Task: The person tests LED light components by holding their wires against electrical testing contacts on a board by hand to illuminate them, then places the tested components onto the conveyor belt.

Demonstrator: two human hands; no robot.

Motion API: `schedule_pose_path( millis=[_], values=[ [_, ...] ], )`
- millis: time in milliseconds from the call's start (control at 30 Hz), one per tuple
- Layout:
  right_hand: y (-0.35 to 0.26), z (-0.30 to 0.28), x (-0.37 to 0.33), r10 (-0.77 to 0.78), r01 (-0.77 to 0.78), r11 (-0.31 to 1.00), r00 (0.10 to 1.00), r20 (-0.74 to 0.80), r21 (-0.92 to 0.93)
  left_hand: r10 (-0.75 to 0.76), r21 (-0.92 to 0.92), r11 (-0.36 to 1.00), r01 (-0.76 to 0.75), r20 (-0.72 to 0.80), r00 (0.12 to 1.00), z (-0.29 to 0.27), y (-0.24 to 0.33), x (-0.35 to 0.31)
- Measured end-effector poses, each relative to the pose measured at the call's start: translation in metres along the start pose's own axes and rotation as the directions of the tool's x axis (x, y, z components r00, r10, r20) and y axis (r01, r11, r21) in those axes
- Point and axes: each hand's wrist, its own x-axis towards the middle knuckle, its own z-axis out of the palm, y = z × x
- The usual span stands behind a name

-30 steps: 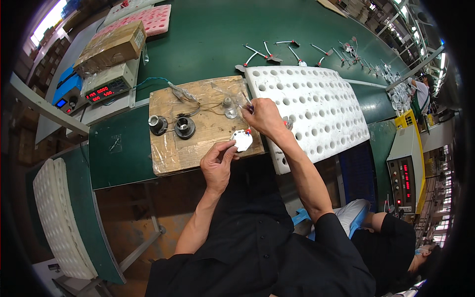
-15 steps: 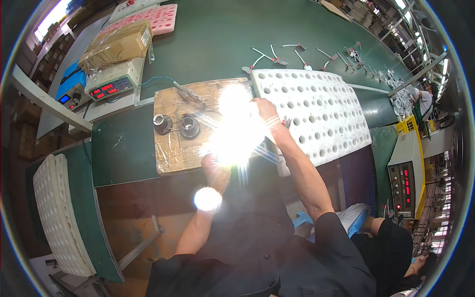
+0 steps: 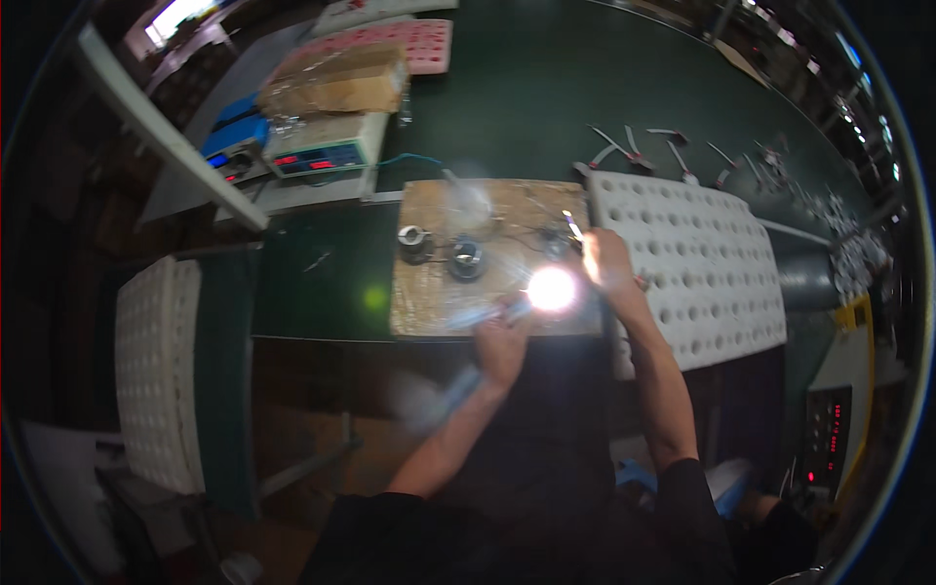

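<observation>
Near the front edge of a film-wrapped brown board (image 3: 429, 312), a small lamp (image 3: 552, 290) glows so brightly that its shape is lost. My left hand (image 3: 501, 349) is closed at the lamp's left side, fingertips blurred, seemingly gripping it. To the right, my right hand (image 3: 608, 259) is closed with a thin, shiny rod-like thing (image 3: 573, 226) sticking up from its fingers; its kind is unclear. Two black round sockets, one (image 3: 414, 244) left of the other (image 3: 466, 260), stand on the board. A blurred dark round thing (image 3: 556, 246) lies beside my right hand.
A white foam tray with holes (image 3: 697, 263) adjoins the board's right side. Behind it lie several white-wired parts (image 3: 673, 146). At left stand a meter with red digits (image 3: 317, 158), a cardboard box (image 3: 336, 83) and a blue device (image 3: 234, 146). More foam (image 3: 156, 380) is at far left.
The glare has shrunk to one small spot, and the picture is darker. The view has shifted, so the bench sits further right. My hands remain close together over the board.
</observation>
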Motion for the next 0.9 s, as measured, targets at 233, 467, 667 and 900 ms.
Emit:
schedule_pose_path(
  millis=[233, 467, 667, 900],
  values=[
    [-0.003, 0.0, -0.006, -0.016, 0.025, 0.998, 0.987, -0.161, 0.052, 0.16, -0.612, 0.783, -0.108, 0.03, 0.987, 0.007, 0.005, -0.005],
    [0.0, 0.0, -0.004, 0.023, -0.021, 1.0, 0.996, -0.09, 0.02, 0.187, -0.597, 0.792, -0.127, 0.039, 0.982, 0.008, -0.001, -0.004],
    [0.002, 0.004, -0.005, 0.021, -0.02, 1.0, 0.993, -0.114, 0.01, 0.368, -0.332, 0.877, -0.346, 0.005, 0.93, 0.0, 0.018, -0.003],
    [0.0, 0.002, -0.002, 0.069, -0.067, 0.997, 0.996, -0.052, 0.038, 0.064, -0.238, 0.97, -0.042, 0.087, 0.994, -0.016, 0.048, -0.016]
  ],
)
